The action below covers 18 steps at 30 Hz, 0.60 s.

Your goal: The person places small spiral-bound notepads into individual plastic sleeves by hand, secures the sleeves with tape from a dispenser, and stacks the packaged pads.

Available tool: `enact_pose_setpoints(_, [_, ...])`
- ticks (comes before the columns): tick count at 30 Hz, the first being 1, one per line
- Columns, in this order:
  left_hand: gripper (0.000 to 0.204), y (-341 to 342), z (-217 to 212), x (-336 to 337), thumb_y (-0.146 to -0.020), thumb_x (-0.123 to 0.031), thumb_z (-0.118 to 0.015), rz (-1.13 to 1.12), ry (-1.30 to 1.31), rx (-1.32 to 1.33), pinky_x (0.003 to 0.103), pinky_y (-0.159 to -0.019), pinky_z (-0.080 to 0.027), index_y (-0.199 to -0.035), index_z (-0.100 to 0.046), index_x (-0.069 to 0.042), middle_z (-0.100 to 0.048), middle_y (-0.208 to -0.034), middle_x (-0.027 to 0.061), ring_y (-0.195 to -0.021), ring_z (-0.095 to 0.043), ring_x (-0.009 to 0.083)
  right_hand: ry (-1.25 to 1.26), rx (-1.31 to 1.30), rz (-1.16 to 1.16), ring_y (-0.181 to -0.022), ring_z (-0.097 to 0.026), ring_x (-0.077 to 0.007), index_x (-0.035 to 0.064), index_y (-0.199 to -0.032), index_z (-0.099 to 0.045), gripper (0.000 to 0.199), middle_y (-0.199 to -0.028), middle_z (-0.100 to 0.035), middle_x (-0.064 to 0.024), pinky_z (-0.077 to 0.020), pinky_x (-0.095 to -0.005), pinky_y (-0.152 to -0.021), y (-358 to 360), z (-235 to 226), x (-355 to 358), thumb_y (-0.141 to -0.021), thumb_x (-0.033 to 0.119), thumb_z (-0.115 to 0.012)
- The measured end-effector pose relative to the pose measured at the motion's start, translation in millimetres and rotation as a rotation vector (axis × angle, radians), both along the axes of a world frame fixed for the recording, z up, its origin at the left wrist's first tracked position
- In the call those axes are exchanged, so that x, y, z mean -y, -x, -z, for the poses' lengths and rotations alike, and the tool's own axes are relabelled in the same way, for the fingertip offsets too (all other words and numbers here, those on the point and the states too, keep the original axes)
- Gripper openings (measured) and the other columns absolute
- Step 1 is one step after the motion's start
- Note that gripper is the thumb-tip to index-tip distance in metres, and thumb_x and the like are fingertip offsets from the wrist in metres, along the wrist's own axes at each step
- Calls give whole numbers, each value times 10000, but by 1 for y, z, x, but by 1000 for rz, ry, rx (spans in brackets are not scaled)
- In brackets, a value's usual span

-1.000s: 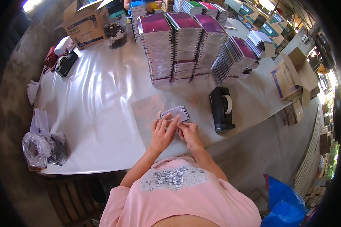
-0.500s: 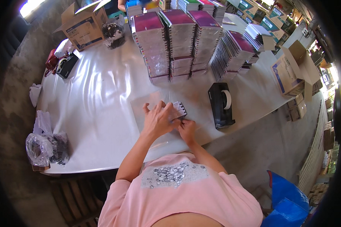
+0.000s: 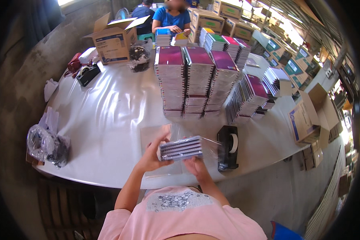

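Just left of one black tape dispenser [image 3: 228, 154], I see one film-wrapped notebook bundle [image 3: 181, 148], the left hand [image 3: 151, 155] clasping its left end, the right hand [image 3: 195, 165] holding its near right side. Beyond the dispenser, leftward, stand three tall purple-topped stacks [image 3: 198, 76].

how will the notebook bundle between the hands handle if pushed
The notebook bundle should move as a fairly stiff block, its layers being closely stacked; the clear film beyond its right end looks floppy and, being shiny, perhaps slippery.
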<state>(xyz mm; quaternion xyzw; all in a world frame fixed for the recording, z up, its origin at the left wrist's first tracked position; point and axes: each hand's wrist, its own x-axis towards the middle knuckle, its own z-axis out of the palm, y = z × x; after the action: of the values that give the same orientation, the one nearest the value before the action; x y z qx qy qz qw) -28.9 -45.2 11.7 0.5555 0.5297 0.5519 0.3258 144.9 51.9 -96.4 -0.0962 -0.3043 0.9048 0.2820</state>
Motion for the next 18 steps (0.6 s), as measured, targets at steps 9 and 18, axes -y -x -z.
enact_pose_setpoints(9, [944, -23, 74, 12, -587, -148, -808, -256, 368, -219, 493, -995, -247, -1362, -273, -90, -400, -1318, 112, -1252, -370, 271, -930, 441, 28, -1170, -430, -192, 86, -1291, -360, 929, -1239, -466, -79, -366, -305, -981, 8, -52, -25, -512, 103, -864])
enact_pose_setpoints(18, [511, -11, -17, 4, -496, -231, -852, -255, -228, -810, 460, -1023, -291, -975, -679, -199, -432, -1305, 107, -1282, -330, 316, -1536, 395, 164, -1307, -314, -255, 137, -864, -699, 284, -1394, -359, -91, -245, -419, -1064, -6, -123, -50, -601, 121, -805])
